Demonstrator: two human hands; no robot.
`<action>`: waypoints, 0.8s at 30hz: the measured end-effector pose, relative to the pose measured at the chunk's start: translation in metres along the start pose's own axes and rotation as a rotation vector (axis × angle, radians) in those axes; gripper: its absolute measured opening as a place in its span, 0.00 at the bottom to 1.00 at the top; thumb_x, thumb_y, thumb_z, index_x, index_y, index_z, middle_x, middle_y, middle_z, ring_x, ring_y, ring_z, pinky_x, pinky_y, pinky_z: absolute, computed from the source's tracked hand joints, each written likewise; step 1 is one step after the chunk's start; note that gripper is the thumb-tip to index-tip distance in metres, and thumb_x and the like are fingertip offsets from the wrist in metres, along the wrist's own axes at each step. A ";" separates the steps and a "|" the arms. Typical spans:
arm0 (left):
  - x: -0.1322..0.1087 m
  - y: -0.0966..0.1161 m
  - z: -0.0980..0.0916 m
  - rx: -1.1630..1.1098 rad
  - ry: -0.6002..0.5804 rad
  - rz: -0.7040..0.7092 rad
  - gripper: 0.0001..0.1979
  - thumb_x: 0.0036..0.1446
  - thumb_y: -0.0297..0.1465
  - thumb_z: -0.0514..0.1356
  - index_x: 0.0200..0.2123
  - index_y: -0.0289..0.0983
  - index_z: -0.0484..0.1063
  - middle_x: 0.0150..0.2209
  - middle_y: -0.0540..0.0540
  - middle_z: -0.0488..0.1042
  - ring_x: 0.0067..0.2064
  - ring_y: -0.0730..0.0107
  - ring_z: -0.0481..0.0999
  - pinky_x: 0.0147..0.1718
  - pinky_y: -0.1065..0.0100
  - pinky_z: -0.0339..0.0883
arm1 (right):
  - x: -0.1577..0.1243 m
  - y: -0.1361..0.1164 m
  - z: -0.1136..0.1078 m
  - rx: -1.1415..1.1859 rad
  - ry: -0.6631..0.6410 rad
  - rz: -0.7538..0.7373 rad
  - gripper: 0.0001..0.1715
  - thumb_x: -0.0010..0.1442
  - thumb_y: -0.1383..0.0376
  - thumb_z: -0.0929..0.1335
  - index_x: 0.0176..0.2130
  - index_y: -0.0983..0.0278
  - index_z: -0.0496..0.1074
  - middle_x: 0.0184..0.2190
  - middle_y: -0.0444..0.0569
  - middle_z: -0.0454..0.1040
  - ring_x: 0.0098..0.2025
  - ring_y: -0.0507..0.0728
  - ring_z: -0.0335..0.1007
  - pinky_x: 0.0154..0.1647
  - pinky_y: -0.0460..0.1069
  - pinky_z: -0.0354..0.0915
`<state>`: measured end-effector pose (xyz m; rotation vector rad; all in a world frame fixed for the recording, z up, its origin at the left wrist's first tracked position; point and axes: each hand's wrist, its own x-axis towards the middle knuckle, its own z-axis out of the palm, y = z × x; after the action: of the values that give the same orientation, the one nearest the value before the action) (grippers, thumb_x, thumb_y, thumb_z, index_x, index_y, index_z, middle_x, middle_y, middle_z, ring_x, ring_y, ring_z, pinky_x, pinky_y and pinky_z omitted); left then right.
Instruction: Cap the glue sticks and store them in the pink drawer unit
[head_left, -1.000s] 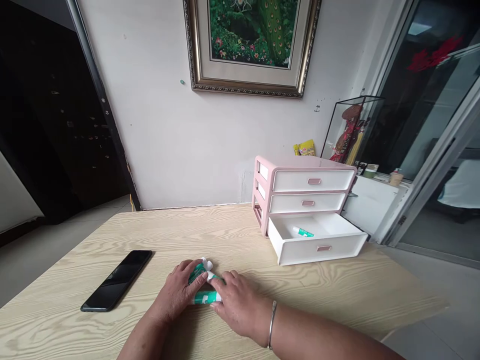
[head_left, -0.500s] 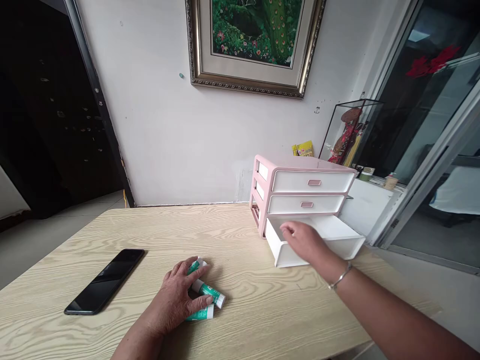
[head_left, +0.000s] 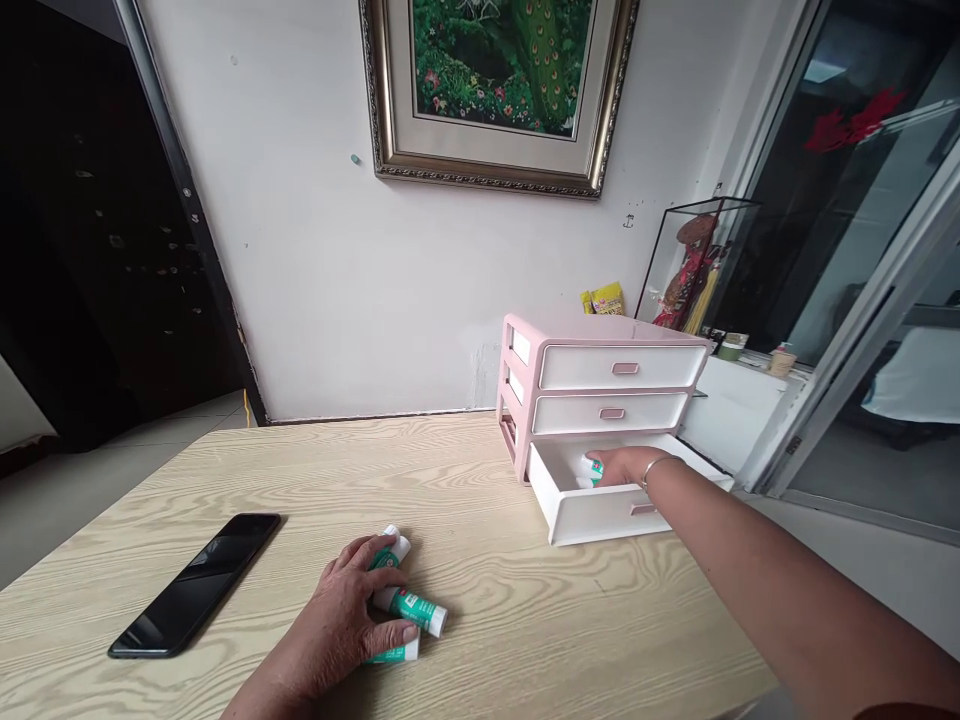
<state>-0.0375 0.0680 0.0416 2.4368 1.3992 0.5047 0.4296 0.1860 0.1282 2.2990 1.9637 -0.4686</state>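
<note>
Head view: your right hand (head_left: pixel 622 465) is clenched on a tube (head_left: pixel 592 471) in the open bottom drawer (head_left: pixel 592 522), left hand (head_left: pixel 341 622) cupping three tubes (head_left: pixel 409 608) on the tabletop (head_left: pixel 525 640)

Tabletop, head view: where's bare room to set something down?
Bare wood lies between the phone and the pink drawer unit, and between the green-and-white tubes and the open drawer. Crowded: left hand on the tubes, right hand in the drawer.

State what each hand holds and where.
Right hand: fingers grip one end of a green-and-white tube in the bottom drawer. Left hand: fingers spread over three tubes.
</note>
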 end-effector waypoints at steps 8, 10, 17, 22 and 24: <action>0.002 -0.006 0.004 -0.044 0.056 -0.019 0.19 0.55 0.53 0.61 0.38 0.47 0.82 0.59 0.44 0.70 0.64 0.47 0.61 0.59 0.51 0.63 | -0.012 -0.043 0.006 -0.164 -0.206 0.006 0.49 0.33 0.62 0.81 0.56 0.50 0.73 0.63 0.58 0.61 0.50 0.75 0.72 0.42 0.63 0.72; 0.002 -0.007 0.005 -0.042 0.062 -0.026 0.20 0.56 0.53 0.60 0.37 0.47 0.82 0.59 0.44 0.70 0.64 0.48 0.61 0.59 0.50 0.64 | -0.017 -0.050 0.006 -0.183 -0.222 -0.029 0.42 0.38 0.61 0.80 0.53 0.51 0.74 0.60 0.56 0.65 0.48 0.72 0.74 0.43 0.62 0.71; 0.002 -0.001 0.001 -0.039 0.063 -0.039 0.18 0.55 0.53 0.61 0.38 0.49 0.81 0.59 0.46 0.70 0.65 0.49 0.61 0.59 0.51 0.64 | -0.023 -0.065 0.008 -0.201 -0.258 -0.120 0.14 0.64 0.58 0.69 0.46 0.63 0.74 0.45 0.51 0.75 0.43 0.56 0.73 0.46 0.55 0.71; 0.001 -0.001 -0.001 -0.036 0.031 -0.035 0.19 0.55 0.54 0.60 0.40 0.49 0.81 0.60 0.46 0.69 0.66 0.48 0.59 0.59 0.51 0.62 | -0.021 -0.064 0.008 -0.168 -0.224 -0.110 0.12 0.64 0.58 0.69 0.39 0.64 0.76 0.37 0.47 0.76 0.36 0.55 0.74 0.41 0.53 0.71; 0.001 -0.004 -0.001 -0.028 0.029 -0.008 0.21 0.54 0.54 0.61 0.43 0.50 0.80 0.61 0.45 0.69 0.66 0.48 0.59 0.60 0.51 0.62 | -0.018 -0.061 0.010 -0.143 -0.194 -0.114 0.11 0.62 0.58 0.71 0.35 0.65 0.77 0.31 0.46 0.76 0.33 0.55 0.73 0.39 0.52 0.71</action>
<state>-0.0404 0.0704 0.0408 2.4097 1.4031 0.5562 0.3663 0.1770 0.1320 1.9854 1.9710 -0.5201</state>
